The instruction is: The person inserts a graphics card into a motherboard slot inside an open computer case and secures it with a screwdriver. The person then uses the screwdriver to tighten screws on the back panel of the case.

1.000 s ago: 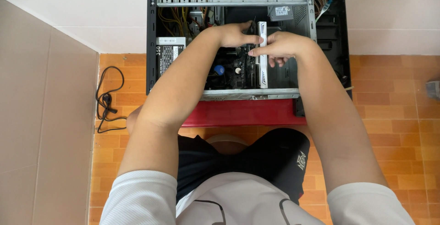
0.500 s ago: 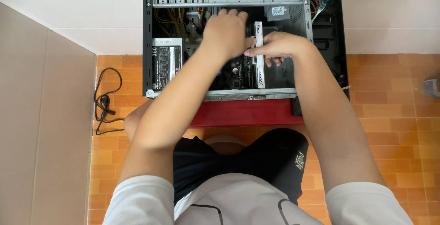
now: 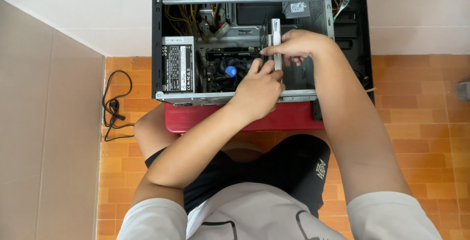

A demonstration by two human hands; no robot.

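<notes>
Both hands work inside an open computer case (image 3: 313, 94) lying on its side on a red stand (image 3: 293, 118) over the orange tiled floor (image 3: 421, 103). The right hand (image 3: 293, 44) has its fingers (image 3: 269, 50) closed on a narrow white expansion card (image 3: 276, 34) standing on edge beside the blue-centred cooler fan (image 3: 231, 69). The left hand (image 3: 258, 91) grips the card's lower end with curled fingers, just right of the power supply (image 3: 178, 64); a black cable (image 3: 113, 107) lies on the floor.
</notes>
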